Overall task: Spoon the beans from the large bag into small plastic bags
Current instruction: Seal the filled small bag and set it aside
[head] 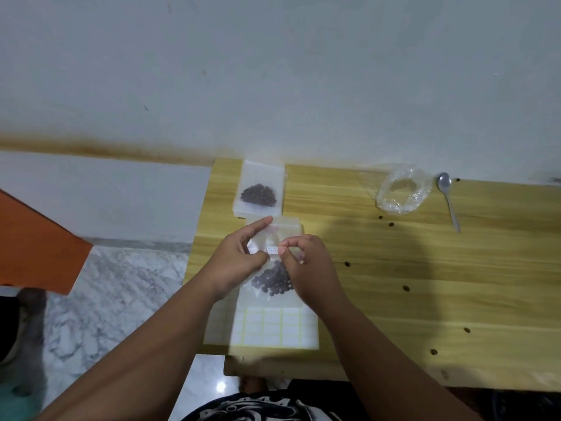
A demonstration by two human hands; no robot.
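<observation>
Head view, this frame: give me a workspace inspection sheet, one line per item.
Surface: wooden table, loose beans scattered on it.
Job's things: filled small bag lying at the far edge; second small bag with beans held in both hands; large bag looks nearly empty; spoon lying beside it, untouched.
Clutter: label sheet under the held bag.
Grippers: left hand and right hand pinch a small white label at the bag with their fingers.
Cables: nothing seen.
Surroundings: white wall, marble floor, orange object at left.

Wooden surface (pixel 394 268) against grey wall (pixel 273 71). Label sheet (pixel 273 328) at surface's near-left edge. Orange panel (pixel 33 244), marble floor (pixel 115 299) left of surface.
</observation>
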